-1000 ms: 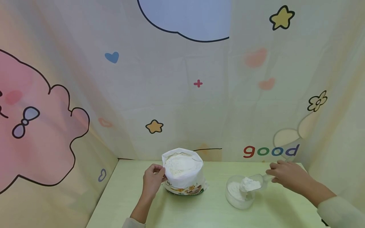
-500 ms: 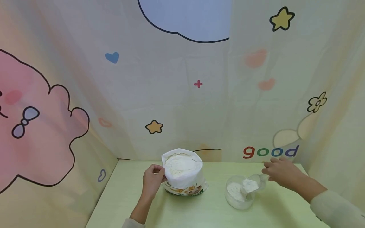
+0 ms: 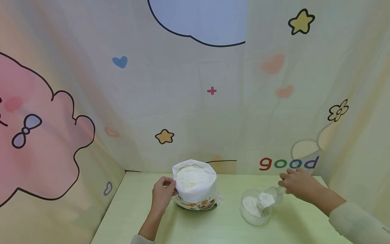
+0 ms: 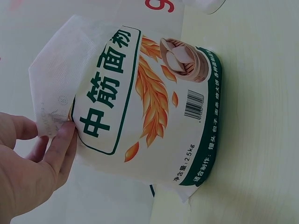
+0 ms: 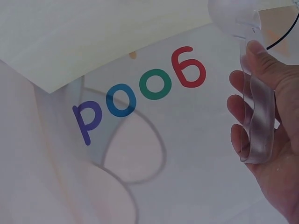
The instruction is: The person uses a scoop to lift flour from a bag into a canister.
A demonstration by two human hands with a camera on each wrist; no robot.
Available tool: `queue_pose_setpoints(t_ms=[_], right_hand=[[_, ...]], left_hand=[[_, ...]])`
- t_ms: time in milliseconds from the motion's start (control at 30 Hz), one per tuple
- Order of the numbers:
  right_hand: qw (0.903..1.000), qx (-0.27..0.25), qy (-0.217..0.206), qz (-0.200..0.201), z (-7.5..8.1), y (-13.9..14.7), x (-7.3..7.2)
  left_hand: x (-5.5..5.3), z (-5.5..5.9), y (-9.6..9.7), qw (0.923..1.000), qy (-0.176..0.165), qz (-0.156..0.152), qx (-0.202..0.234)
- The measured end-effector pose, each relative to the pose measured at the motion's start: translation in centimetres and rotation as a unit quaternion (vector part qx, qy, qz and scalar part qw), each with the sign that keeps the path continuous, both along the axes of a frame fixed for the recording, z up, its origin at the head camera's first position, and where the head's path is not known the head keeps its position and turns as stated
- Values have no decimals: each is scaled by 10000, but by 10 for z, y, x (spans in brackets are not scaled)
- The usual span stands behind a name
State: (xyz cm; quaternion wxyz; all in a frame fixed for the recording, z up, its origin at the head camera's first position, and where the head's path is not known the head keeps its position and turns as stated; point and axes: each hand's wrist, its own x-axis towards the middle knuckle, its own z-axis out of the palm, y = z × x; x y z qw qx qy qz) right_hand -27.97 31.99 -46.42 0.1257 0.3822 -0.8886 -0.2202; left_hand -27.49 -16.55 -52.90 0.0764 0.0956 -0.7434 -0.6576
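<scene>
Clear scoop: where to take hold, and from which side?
Probably by the handle, from the person's right. In the head view it points right, away from the bowl, while the other end of the scoop carries white powder. Its long, wavy-edged shape should suit wrapping, and the right hand holds it there.

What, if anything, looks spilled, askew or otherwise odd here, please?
Nothing stands out: the flour bag stands upright and open, pinched near its top by the left hand; the right hand holds the loaded scoop at the upright bowl. I see no spill.
</scene>
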Motion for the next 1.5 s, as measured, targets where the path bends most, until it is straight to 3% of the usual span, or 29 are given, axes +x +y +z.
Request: queue_pose_setpoints(t_ms=[333,933,1200,1500], right_hand=[[9994,214,-159,-201,11,-10,-1],[9975,642,281,-58,25,-21,-6],[9963,662,512,198,30,-20,-6],[9990,341,299,-59,31,-13,-3]], left_hand=[[-1,1,1,10000,49,30,14],[1,4,1,10000,48,9,-6],[0,5,1,10000,16,-31,4],[1,2,1,10000,10,-1,25]])
